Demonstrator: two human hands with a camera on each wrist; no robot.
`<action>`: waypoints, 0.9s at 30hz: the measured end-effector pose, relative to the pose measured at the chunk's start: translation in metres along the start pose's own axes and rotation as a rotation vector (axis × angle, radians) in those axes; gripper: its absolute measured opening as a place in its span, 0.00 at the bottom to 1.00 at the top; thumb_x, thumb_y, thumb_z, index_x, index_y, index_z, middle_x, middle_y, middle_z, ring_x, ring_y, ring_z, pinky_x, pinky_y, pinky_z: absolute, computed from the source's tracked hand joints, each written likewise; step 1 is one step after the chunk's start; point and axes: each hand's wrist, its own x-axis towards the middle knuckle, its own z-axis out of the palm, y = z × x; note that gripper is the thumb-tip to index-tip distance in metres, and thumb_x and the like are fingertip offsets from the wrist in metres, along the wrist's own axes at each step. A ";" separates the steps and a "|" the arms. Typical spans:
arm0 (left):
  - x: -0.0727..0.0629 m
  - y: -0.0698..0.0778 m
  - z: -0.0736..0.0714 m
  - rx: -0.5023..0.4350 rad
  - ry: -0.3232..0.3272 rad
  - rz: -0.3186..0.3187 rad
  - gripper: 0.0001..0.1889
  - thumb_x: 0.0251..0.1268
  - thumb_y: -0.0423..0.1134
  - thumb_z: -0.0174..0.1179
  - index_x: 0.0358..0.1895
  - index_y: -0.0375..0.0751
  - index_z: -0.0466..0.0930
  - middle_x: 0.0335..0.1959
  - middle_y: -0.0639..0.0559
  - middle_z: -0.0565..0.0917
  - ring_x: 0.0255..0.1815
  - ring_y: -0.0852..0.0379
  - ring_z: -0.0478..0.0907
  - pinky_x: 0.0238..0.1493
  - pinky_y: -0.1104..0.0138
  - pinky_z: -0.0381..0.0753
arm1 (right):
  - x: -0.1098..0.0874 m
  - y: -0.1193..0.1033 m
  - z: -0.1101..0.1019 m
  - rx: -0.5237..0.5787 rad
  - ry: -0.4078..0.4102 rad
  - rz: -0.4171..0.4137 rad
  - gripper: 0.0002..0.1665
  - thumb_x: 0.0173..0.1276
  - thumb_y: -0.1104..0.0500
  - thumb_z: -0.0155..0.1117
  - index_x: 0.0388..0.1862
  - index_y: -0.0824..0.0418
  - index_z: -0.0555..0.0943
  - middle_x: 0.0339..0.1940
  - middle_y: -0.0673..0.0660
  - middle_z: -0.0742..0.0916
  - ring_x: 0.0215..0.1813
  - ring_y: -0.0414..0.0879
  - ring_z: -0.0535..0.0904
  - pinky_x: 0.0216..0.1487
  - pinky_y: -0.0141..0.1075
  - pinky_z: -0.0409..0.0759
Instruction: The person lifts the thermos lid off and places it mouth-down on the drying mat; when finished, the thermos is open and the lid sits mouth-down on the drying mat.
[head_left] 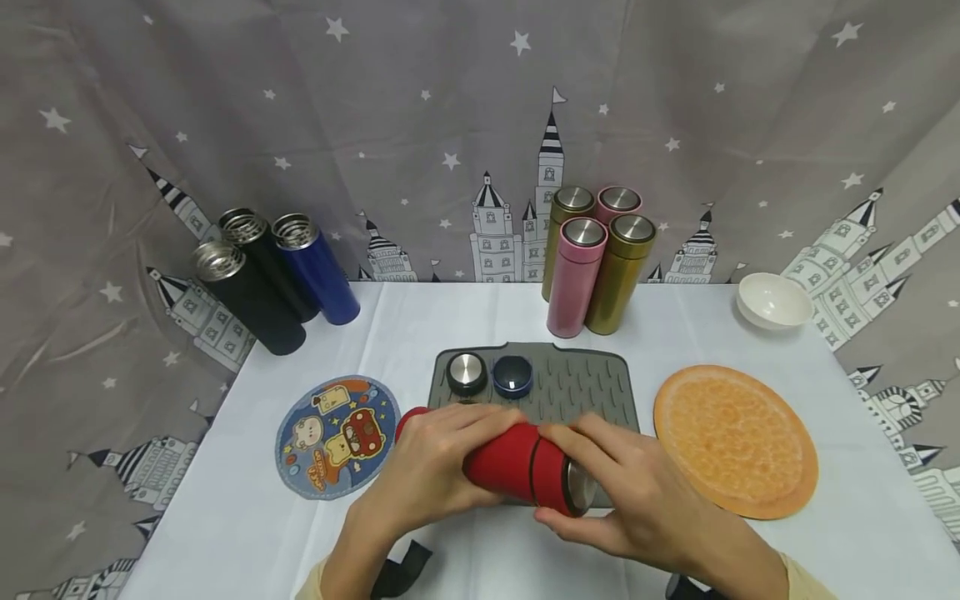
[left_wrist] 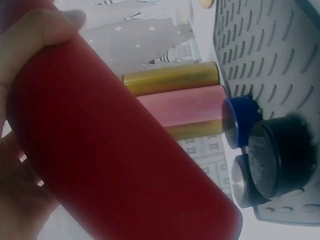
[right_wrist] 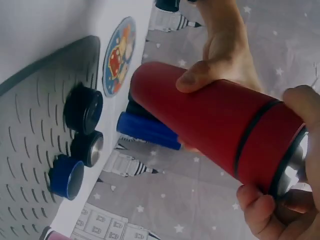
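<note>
A red thermos bottle [head_left: 501,462] is held tilted over the grey drying mat [head_left: 585,392]. My left hand [head_left: 442,454] grips its body, thumb across the top side in the right wrist view. Around the red lid [right_wrist: 272,145] with its steel top, my right hand [head_left: 637,483] curls its fingers and thumb. The lid sits on the bottle, with a dark ring at the seam. On the mat lie a black lid with steel top [head_left: 467,373], a blue lid [head_left: 512,377] and another black lid [right_wrist: 84,109], which my left hand mostly hides in the head view.
At back left stand two black bottles [head_left: 258,304] and a blue bottle [head_left: 318,271], lidless. Behind the mat are pink bottles [head_left: 573,283] and olive bottles [head_left: 618,279] with lids. A cartoon mat [head_left: 337,437], an orange round mat [head_left: 735,442] and a white bowl [head_left: 775,302] flank them.
</note>
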 end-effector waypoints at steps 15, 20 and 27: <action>-0.001 -0.012 0.005 -0.277 -0.201 -0.119 0.36 0.40 0.40 0.81 0.60 0.56 0.81 0.50 0.63 0.85 0.46 0.66 0.82 0.45 0.70 0.82 | -0.005 -0.007 -0.013 -0.010 -0.210 -0.049 0.21 0.77 0.58 0.46 0.60 0.46 0.81 0.59 0.58 0.78 0.56 0.52 0.73 0.49 0.47 0.81; -0.003 -0.012 0.005 -0.252 -0.172 -0.137 0.37 0.39 0.43 0.81 0.61 0.56 0.81 0.50 0.63 0.85 0.45 0.66 0.82 0.45 0.69 0.83 | -0.002 -0.006 -0.014 0.038 -0.183 -0.035 0.25 0.76 0.58 0.42 0.65 0.49 0.79 0.65 0.60 0.76 0.62 0.54 0.71 0.61 0.45 0.76; -0.004 -0.011 0.008 -0.064 -0.066 -0.120 0.39 0.36 0.46 0.82 0.61 0.56 0.80 0.51 0.61 0.85 0.48 0.63 0.82 0.49 0.62 0.83 | -0.005 -0.003 -0.007 0.151 -0.204 0.399 0.52 0.64 0.41 0.71 0.79 0.58 0.60 0.67 0.54 0.75 0.58 0.45 0.77 0.53 0.40 0.81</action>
